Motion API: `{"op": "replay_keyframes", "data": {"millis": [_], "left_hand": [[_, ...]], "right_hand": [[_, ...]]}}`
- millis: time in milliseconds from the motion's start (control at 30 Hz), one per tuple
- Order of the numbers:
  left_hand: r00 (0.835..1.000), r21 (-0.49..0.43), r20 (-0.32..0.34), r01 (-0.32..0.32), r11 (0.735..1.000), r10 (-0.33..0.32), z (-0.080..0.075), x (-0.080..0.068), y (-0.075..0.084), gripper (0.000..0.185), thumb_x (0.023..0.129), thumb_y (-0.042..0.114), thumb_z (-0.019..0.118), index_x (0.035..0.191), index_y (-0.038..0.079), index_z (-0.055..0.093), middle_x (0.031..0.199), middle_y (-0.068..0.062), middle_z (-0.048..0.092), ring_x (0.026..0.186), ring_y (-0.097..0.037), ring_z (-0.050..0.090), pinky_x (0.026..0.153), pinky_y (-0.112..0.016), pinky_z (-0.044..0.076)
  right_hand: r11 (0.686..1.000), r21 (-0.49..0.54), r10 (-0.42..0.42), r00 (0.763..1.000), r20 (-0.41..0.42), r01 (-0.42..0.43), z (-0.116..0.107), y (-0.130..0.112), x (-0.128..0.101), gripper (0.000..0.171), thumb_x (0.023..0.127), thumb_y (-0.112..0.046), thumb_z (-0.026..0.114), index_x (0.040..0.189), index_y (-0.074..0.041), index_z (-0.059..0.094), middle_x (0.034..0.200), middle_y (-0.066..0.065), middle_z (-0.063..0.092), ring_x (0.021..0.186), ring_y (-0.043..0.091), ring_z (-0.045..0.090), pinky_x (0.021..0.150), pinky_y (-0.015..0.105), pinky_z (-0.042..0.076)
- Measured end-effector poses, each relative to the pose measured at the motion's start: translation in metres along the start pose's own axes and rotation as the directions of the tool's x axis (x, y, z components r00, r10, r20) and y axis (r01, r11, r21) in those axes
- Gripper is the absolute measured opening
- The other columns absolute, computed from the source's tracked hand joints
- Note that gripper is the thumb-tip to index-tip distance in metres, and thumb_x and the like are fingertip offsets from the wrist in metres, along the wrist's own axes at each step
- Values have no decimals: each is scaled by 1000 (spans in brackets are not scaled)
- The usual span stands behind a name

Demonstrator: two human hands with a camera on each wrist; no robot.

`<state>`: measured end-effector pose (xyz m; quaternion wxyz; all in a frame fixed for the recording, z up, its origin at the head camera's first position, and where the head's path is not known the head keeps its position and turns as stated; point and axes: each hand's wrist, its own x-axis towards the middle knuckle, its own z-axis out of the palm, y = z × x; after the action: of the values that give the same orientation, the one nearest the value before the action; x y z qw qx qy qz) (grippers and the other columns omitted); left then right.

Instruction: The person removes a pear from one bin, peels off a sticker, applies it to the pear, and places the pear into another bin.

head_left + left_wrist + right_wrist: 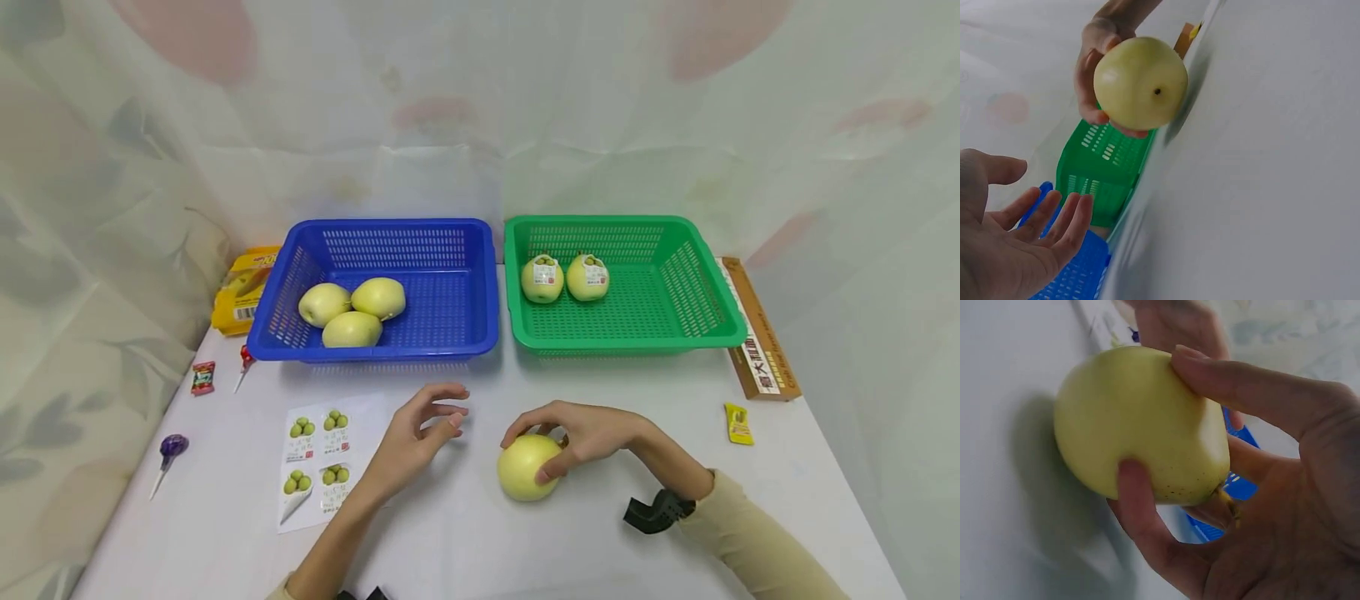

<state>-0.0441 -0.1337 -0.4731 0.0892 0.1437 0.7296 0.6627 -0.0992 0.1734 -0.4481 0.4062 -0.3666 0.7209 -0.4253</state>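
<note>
A yellow-green pear (527, 468) is in my right hand (592, 435), fingers and thumb curled round its stem end. The right wrist view shows the pear (1141, 425) bare of any label on its visible side, its stem toward the palm. To the left, my left hand (417, 433) hovers with loosely bent fingers and holds nothing. Beside that arm lies a sticker sheet (367, 417) with several printed pear labels, one with a corner peeled up. In the left wrist view the left hand (1029, 244) is apart from the pear (1141, 84).
Behind stand a blue basket (375, 353) with three unlabelled pears and a green basket (630, 342) with two labelled pears. Around them lie a yellow snack pack (243, 292), a brown box (759, 333), a yellow candy (738, 423), a red candy (202, 377) and lollipops (172, 447).
</note>
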Motion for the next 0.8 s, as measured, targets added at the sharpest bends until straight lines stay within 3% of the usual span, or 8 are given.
{"op": "replay_keyframes", "data": {"millis": [100,233,300,400,500,567,700,800], "left_hand": [[999,-4,41,31,999,-31,7,-2,-3,43,108,14,67,147,0,56,146,-29,62,128,-50,67,96,-32,67],[991,8,113,73,997,-74,13,-3,-9,47,108,14,67,150,-2,52,142,-29,66,128,-45,69,97,-28,65],[986,28,138,89,996,-92,15,-4,-11,47,108,13,67,151,-1,52,140,-25,68,126,-41,69,97,-26,64],[983,68,145,99,993,-108,16,-6,-13,48,106,12,69,151,2,53,136,-19,70,121,-32,70,97,-25,64],[984,92,137,101,991,-113,16,-7,-12,49,104,10,71,150,5,54,134,-17,71,116,-25,71,95,-26,64],[983,95,145,98,991,-111,17,-8,-12,50,103,9,71,150,5,54,132,-17,71,113,-24,72,94,-27,65],[979,96,172,98,991,-113,17,-9,-12,50,103,9,71,150,5,54,132,-19,70,113,-25,72,93,-26,65],[978,95,176,99,991,-115,15,-11,-13,49,104,10,71,150,5,54,132,-20,70,114,-28,73,93,-25,65]], "right_hand": [[1000,-4,4,999,-40,-4,4,4,2,54,92,-27,86,142,-21,67,141,-1,70,115,20,66,88,28,60],[999,53,20,978,-210,-9,12,8,2,62,92,-23,88,147,-9,61,147,13,66,115,25,71,85,29,66],[996,90,28,943,-331,3,19,9,1,65,93,-20,87,149,-4,58,150,19,63,119,32,73,88,30,67],[996,88,19,870,-493,29,32,10,-2,66,95,-19,86,152,-5,54,154,23,57,126,41,72,93,30,67],[998,38,-22,823,-567,53,45,9,-5,62,97,-21,83,151,-9,56,158,23,53,130,46,70,95,31,67],[998,0,-52,826,-562,62,51,8,-6,58,98,-23,83,149,-12,59,158,22,52,133,46,68,95,31,67],[997,-34,-77,856,-511,70,59,9,-7,54,97,-29,83,147,-17,64,157,18,56,134,43,66,92,29,67],[997,-35,-77,859,-507,69,61,10,-6,54,97,-30,83,147,-20,64,155,12,60,134,39,67,92,29,67]]}}
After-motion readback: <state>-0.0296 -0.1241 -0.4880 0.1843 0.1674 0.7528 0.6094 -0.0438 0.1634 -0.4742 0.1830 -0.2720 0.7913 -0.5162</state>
